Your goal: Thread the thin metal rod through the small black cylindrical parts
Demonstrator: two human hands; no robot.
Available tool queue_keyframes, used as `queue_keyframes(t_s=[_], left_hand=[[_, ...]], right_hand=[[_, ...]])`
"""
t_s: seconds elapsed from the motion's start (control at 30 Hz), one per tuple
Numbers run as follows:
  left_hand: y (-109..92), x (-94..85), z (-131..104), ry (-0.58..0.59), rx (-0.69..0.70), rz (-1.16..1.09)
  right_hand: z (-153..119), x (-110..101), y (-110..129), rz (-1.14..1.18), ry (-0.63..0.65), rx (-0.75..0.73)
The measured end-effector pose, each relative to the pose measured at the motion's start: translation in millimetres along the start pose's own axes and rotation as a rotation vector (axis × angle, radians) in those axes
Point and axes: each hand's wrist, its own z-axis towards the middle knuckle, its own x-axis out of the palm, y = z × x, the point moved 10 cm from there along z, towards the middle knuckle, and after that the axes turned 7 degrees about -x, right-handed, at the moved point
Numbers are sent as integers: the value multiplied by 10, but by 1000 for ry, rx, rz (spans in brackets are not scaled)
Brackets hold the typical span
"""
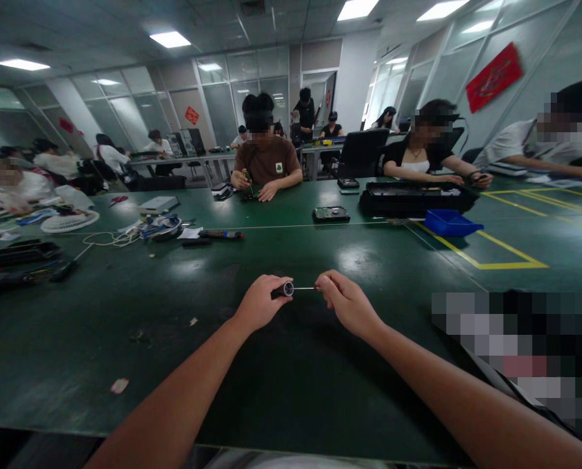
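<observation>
Over the green table (320, 365), my left hand (262, 305) is closed round a small dark cylindrical part (287, 289) with a pale ring on its end face. To its right, my right hand (346, 301) grips a screwdriver (304, 288) by its handle, which the fingers mostly hide; a bit of red shows at the front. The thin metal shaft points left, and its tip meets the cylinder's ringed end or lies just in front of it; I cannot tell which.
Ahead lie a hard drive (331, 214), a blue bin (451, 223), a long black housing (415, 198) and a dark tool with a red end (221, 234). A white fan grille (69, 221) and cables are at left. A person in a brown shirt (266, 163) works opposite.
</observation>
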Motion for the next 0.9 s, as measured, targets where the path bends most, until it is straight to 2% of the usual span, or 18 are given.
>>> queue_keyframes(t_s=[0.2, 0.37, 0.43, 0.53, 0.63, 0.77, 0.9], left_hand=[[16, -2, -2, -8, -15, -5], [15, 5, -18, 2, -22, -14], [-29, 16, -25, 17, 3, -30], [-129, 26, -30, 30, 86, -11], [-105, 27, -9, 20, 80, 43], [-41, 39, 2, 22, 45, 60], [-70, 40, -10, 27, 34, 69]], right_hand=[[-17, -60, 35, 23, -59, -22], [10, -83, 49, 161, -98, 15], [33, -87, -60, 298, -138, 69], [16, -32, -397, 613, -214, 289], [-2, -28, -571, 721, -279, 376], [2, -37, -555, 680, -289, 337], [28, -44, -409, 560, -253, 214]])
